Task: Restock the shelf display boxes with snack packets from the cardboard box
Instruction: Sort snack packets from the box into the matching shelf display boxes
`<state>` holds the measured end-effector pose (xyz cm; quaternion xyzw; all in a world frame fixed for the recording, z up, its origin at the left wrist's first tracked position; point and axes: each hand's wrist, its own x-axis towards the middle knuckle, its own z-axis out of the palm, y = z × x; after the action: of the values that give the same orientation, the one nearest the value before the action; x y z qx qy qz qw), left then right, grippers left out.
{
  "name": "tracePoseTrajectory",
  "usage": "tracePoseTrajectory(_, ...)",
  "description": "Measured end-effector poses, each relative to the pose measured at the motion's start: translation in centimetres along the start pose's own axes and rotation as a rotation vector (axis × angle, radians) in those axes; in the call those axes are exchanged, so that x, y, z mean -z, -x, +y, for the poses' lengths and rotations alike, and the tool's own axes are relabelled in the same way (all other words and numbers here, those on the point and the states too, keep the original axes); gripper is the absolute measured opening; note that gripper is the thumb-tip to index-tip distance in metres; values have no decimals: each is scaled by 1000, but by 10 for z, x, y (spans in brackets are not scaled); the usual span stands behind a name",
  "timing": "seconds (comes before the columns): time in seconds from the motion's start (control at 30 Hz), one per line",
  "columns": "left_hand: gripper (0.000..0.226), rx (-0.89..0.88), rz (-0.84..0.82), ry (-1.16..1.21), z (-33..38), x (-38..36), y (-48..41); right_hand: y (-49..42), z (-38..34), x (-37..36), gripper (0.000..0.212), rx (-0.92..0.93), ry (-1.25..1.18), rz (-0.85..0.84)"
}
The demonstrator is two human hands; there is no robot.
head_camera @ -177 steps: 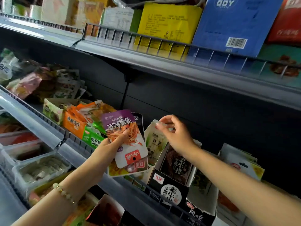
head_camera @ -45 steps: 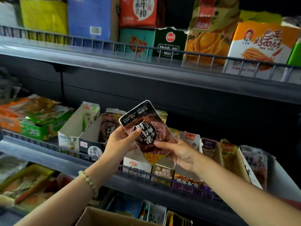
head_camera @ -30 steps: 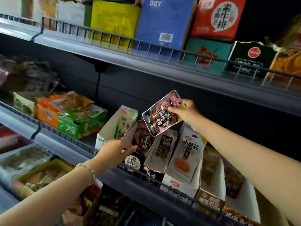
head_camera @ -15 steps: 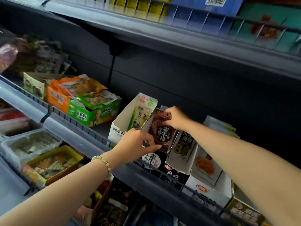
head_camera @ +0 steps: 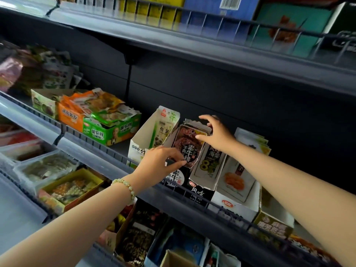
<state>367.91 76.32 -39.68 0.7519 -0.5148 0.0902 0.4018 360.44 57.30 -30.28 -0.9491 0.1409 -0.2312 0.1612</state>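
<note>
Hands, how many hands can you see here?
2. The left hand, wearing a bead bracelet, pinches the lower edge of the dark snack packet in the black display box. The right hand reaches over the packet's top, thumb on its front. None seem hidden.

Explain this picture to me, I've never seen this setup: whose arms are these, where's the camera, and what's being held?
No machine here: these are a person's bare arms, filmed by one wide camera on their head, looking forward and down. They face a shop shelf lined with open display boxes of snacks. The left hand, with a bead bracelet, pinches the lower edge of a dark snack packet standing in the black display box. The right hand has its thumb touching the packet's top, fingers spread.
</note>
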Motion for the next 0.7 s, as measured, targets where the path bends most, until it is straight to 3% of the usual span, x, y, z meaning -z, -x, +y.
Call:
tracePoseTrajectory(0.13,41,38,63,82,30,9,43,71,-8,27,54,42,-106,-25)
tracePoseTrajectory(0.33,56,159,-177,222,58,18,162,205,-8,28,54,65,-167,-255)
tracePoseTrajectory(0.47,57,256,-286,195,70,13,230,292,1,-9,51,-25,-269,-390)
tracePoseTrajectory(0.7,71,388,-245,279,87,0,278,396,23,-88,51,-247,-354,-539)
